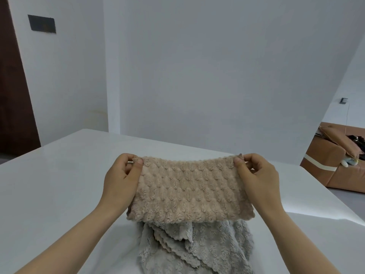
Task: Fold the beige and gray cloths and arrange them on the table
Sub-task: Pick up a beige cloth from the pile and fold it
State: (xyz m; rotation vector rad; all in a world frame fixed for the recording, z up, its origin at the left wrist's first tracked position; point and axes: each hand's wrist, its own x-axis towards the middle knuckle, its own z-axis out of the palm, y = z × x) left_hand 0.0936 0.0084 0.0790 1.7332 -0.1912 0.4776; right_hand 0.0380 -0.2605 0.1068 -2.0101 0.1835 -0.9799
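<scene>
Beige cloth (189, 190), one, left hand (120, 180), right hand (256, 180)

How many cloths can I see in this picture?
2 clearly: a beige cloth held up, and a crumpled gray cloth on the table beneath it. More may be hidden in that pile.

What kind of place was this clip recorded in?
Probably a home living area: a white table by plain white walls, a tan sofa at right, a dark door at left.
</scene>
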